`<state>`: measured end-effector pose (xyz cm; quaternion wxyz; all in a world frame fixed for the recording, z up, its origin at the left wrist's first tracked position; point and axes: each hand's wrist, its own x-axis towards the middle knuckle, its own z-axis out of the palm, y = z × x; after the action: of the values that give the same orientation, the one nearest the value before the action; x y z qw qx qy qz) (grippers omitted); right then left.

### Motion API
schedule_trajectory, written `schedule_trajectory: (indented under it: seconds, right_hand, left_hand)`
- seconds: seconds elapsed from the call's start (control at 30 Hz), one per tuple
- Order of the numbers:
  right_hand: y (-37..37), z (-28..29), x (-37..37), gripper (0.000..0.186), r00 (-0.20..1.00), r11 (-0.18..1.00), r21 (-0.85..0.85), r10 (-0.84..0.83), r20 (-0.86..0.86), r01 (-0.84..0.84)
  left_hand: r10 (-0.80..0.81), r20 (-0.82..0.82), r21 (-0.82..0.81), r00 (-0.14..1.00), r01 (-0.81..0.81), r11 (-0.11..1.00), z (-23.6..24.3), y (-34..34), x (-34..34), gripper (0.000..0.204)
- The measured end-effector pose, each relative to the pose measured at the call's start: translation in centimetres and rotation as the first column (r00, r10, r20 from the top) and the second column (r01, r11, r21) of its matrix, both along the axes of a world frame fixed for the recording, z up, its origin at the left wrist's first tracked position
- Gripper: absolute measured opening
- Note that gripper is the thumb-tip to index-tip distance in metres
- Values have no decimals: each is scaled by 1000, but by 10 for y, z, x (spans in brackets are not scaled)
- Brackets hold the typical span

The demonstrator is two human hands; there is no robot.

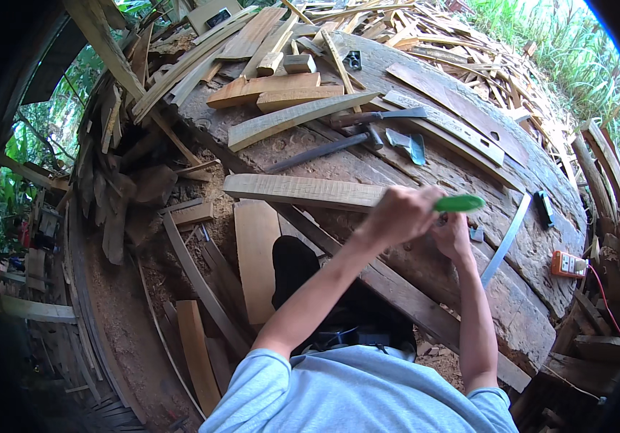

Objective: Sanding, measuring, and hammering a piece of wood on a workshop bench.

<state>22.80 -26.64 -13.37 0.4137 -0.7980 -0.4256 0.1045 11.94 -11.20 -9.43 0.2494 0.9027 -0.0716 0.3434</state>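
A bright green rounded handle (460, 203) sticks out to the right from the closed fingers of my left hand (399, 213); the rest of that tool is hidden. Just below the handle, my right hand (453, 235) is closed too, close against the left, and what its fingers hold is hidden. A long, slightly curved piece of wood (303, 189) lies along the near edge of the workbench, its right end passing behind my left hand. Beside my right hand sits a small grey block (477, 234).
On the thick plank workbench (425, 169) lie a hammer (324, 150), a wooden-handled chisel (378, 116), a metal-and-wood hand plane (447, 128), a metal strip (506, 238) and an orange power socket box (568, 264) with a red cord. Cut wood (288, 119) and offcuts crowd the back and left.
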Motion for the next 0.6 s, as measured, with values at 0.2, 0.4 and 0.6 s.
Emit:
schedule_trajectory:
  seconds: [0.2, 0.4, 0.6]
  right_hand:
    - [0, 2, 0, 34, 1000, 999, 34, -6, -1, 6]
    - [6, 14, -7, 66, 1000, 999, 52, -15, 2, 14]
    - [6, 13, -7, 64, 1000, 998, 61, -11, 6, 11]
  left_hand:
    - [-21, -15, -178, 1000, 18, 984, 1, -12, 19, 22]
    - [257, 101, -376, 961, -202, 904, -12, 90, -56, 42]
    - [677, 4, -226, 736, -659, 718, 11, 191, -167, 44]
